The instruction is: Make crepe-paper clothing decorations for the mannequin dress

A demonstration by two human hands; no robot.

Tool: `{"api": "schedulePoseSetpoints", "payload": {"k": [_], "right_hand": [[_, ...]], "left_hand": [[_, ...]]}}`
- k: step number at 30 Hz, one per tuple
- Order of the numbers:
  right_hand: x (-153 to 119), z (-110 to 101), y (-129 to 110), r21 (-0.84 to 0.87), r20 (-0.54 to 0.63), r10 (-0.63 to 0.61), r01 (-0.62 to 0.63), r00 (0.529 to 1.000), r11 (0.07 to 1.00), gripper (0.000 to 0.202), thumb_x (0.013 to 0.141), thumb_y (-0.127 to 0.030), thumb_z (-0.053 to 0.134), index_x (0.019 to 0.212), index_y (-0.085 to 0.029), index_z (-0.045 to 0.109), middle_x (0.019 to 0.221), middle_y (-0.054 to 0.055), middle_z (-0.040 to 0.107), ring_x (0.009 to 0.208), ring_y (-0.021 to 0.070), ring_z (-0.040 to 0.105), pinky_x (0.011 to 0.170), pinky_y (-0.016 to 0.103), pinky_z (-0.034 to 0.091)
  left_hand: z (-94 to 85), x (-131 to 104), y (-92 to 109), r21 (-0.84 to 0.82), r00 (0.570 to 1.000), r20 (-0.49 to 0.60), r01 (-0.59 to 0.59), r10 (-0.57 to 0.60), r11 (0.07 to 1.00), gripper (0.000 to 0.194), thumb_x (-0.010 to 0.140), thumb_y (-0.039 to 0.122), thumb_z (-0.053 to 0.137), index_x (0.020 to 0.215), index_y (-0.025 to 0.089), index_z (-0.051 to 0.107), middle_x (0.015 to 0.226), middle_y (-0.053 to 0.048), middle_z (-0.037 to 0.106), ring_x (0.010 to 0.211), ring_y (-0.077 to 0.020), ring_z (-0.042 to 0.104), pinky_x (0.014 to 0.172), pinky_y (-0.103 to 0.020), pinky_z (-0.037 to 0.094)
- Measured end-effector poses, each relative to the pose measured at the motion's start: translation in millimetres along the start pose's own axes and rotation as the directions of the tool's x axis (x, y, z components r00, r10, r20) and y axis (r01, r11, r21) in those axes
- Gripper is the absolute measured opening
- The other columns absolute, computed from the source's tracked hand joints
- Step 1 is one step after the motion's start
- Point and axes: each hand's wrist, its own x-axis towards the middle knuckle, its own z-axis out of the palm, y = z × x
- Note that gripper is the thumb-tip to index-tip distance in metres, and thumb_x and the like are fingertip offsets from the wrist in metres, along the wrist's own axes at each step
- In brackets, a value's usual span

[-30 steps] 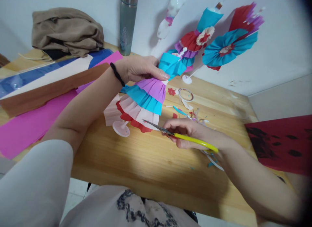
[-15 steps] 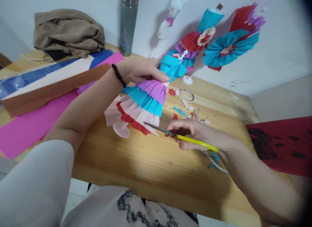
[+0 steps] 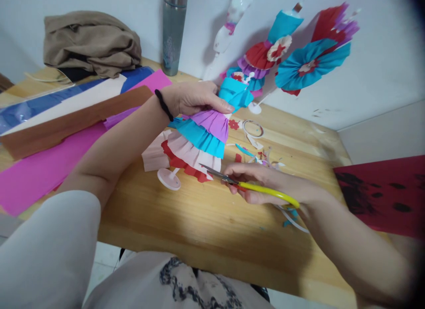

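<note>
Scissors (image 3: 268, 191) are clamped in the right hand (image 3: 254, 176), their blades held at the pale pink hem of a tiered paper dress (image 3: 207, 136). The dress (tilted, its round base (image 3: 169, 179) seen below the hem) is clasped at the waist by the left hand (image 3: 201, 97), above the table (image 3: 199, 220). Paper scraps (image 3: 245, 150) are strewn beyond the right hand.

white wall (image 3: 381, 70) | pale wooden table (image 3: 206, 220) | light tiled floor (image 3: 102, 258) | soft glare on tabletop
</note>
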Motion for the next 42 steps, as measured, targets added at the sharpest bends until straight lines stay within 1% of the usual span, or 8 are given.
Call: {"api": "schedulePoseSetpoints", "payload": {"k": [3, 10, 13, 17, 23, 29, 35, 42], "right_hand": [[2, 0, -3, 0.001, 0.003, -0.032, 0.032, 0.999, 0.999, 0.048, 0.089, -0.061, 0.061, 0.109, -0.018, 0.055, 0.092, 0.002, 0.051, 0.079, 0.0129, 0.048, 0.067, 0.026, 0.043], [5, 0, -5, -0.021, 0.003, -0.035, 0.035, 0.999, 0.999, 0.05, 0.088, -0.063, 0.061, 0.109, -0.017, 0.057, 0.091, 0.002, 0.051, 0.079, 0.013, 0.047, 0.068, 0.027, 0.042], [5, 0, -5, -0.014, 0.009, -0.027, 0.027, 1.0, 1.0, 0.049, 0.089, -0.063, 0.061, 0.107, -0.018, 0.057, 0.09, 0.002, 0.051, 0.077, 0.0124, 0.045, 0.067, 0.026, 0.041], [4, 0, -1, 0.007, 0.004, -0.022, 0.022, 1.0, 1.0, 0.047, 0.088, -0.062, 0.063, 0.105, -0.018, 0.057, 0.089, 0.001, 0.05, 0.075, 0.0118, 0.044, 0.064, 0.025, 0.04], [5, 1, 3, 0.037, 0.014, -0.047, 0.046, 0.999, 0.998, 0.049, 0.09, -0.059, 0.061, 0.11, -0.015, 0.056, 0.089, 0.001, 0.049, 0.076, 0.0116, 0.044, 0.063, 0.025, 0.039], [5, 2, 2, 0.053, -0.012, -0.04, 0.04, 0.999, 0.998, 0.046, 0.087, -0.059, 0.066, 0.103, -0.017, 0.057, 0.084, -0.001, 0.048, 0.07, 0.0099, 0.04, 0.061, 0.023, 0.038], [4, 2, 2, 0.042, -0.012, -0.009, 0.01, 1.0, 0.999, 0.047, 0.086, -0.06, 0.066, 0.101, -0.016, 0.057, 0.082, -0.002, 0.046, 0.068, 0.0096, 0.039, 0.057, 0.022, 0.035], [4, 0, 3, 0.009, -0.031, 0.068, -0.067, 0.997, 0.998, 0.057, 0.08, -0.07, 0.066, 0.098, -0.017, 0.056, 0.076, -0.003, 0.044, 0.064, 0.0093, 0.037, 0.054, 0.023, 0.033]], "left_hand": [[0.5, 0, -2, -0.059, 0.995, 0.039, 0.095, -0.092, 0.994, 0.013, 0.069, 0.001, 0.073, 0.072, 0.01, 0.065, 0.071, -0.001, 0.063, 0.065, -0.0115, 0.056, 0.082, -0.034, 0.047], [-1.9, 4, -7, -0.075, 0.988, 0.135, 0.089, -0.078, 0.993, 0.014, 0.064, 0.006, 0.079, 0.072, 0.01, 0.068, 0.067, 0.001, 0.065, 0.062, -0.0104, 0.055, 0.074, -0.028, 0.048], [-1.3, 5, -7, -0.082, 0.987, 0.13, 0.105, -0.094, 0.991, 0.013, 0.065, 0.004, 0.077, 0.071, 0.01, 0.067, 0.065, 0.001, 0.065, 0.06, -0.0104, 0.055, 0.074, -0.028, 0.048], [2.3, 3, -4, -0.088, 0.988, 0.106, 0.117, -0.108, 0.989, 0.011, 0.069, 0.0, 0.071, 0.073, 0.01, 0.066, 0.066, 0.001, 0.066, 0.062, -0.0108, 0.057, 0.082, -0.031, 0.049], [7.9, 0, -4, -0.048, 0.991, 0.048, 0.13, -0.128, 0.99, 0.007, 0.075, 0.001, 0.064, 0.078, 0.007, 0.066, 0.066, 0.004, 0.062, 0.067, -0.0101, 0.06, 0.092, -0.033, 0.045], [11.1, 0, -5, -0.031, 0.991, 0.019, 0.136, -0.135, 0.99, 0.008, 0.076, 0.0, 0.062, 0.076, 0.007, 0.065, 0.068, 0.001, 0.065, 0.064, -0.0084, 0.056, 0.086, -0.029, 0.045], [15.4, 0, -3, -0.046, 0.99, 0.003, 0.139, -0.139, 0.989, 0.017, 0.079, -0.005, 0.055, 0.083, 0.004, 0.068, 0.069, 0.002, 0.065, 0.067, -0.0078, 0.06, 0.084, -0.025, 0.044], [13.0, 1, -5, -0.079, 0.992, 0.031, 0.126, -0.124, 0.989, 0.016, 0.077, -0.006, 0.058, 0.073, 0.006, 0.067, 0.073, -0.002, 0.068, 0.067, -0.0107, 0.062, 0.08, -0.026, 0.046]]}}
